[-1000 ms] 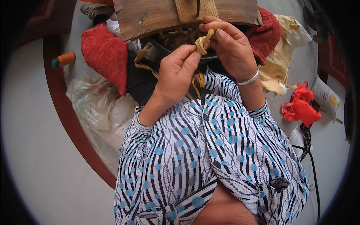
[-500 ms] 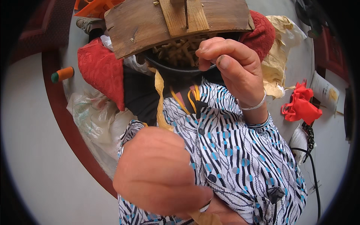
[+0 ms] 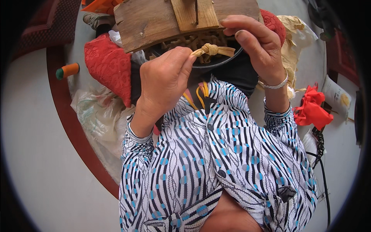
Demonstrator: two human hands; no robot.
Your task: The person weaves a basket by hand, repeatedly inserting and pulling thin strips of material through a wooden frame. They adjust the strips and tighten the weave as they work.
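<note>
A tan strip tied in a knot (image 3: 211, 49) sticks out between the thumb and fingers of my left hand (image 3: 164, 75), its loose end pointing right. Just above and right of it, my right hand (image 3: 262, 50) is raised with its fingers curved. A gap shows between its thumb and forefinger, and nothing visible is in them. Behind the knot sits a dark round tub (image 3: 217, 63) holding several similar tan pieces (image 3: 184, 41). A curved wooden board (image 3: 148, 24) lies across the tub and hides its far part.
Red cloth (image 3: 108, 69) covers my knees. On the left are an orange-and-green spool (image 3: 68, 71) and a clear plastic bag (image 3: 94, 110). To the right lie crumpled tan material (image 3: 289, 50), a red bag (image 3: 312, 108), a white container (image 3: 336, 92) and a black cord (image 3: 324, 181).
My left hand has moved from low near my chest up to the tub. The long strip hanging there is no longer seen; a knotted piece shows in that hand. My right hand rose slightly rightward.
</note>
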